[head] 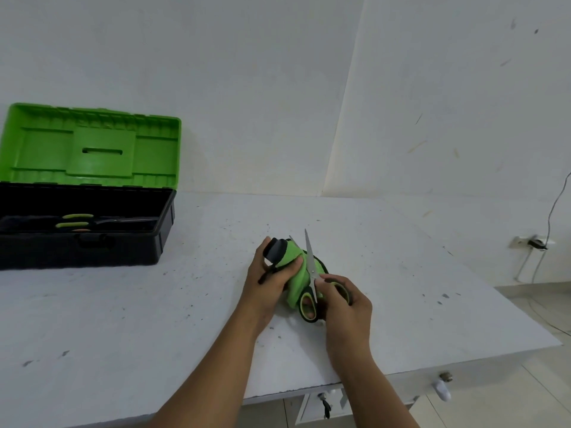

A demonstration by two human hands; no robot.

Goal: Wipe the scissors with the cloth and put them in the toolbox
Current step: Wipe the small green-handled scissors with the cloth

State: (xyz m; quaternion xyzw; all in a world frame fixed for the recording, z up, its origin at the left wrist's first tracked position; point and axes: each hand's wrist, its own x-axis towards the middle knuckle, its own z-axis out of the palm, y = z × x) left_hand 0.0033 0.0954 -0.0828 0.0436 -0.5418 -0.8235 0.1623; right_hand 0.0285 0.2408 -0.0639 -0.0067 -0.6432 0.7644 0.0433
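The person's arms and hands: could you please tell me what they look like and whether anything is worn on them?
Both forearms are bare as far as the frame shows, with no sleeves in view. The left hand and right hand wear no gloves, and no watch, bracelet or ring can be seen. There are no markings visible on either arm. The fingers look slender, with short nails.

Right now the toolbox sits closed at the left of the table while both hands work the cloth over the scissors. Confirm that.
Not quite. The head view shows the toolbox open, its green lid raised. The rest holds: left hand grips the cloth, right hand holds the scissors.
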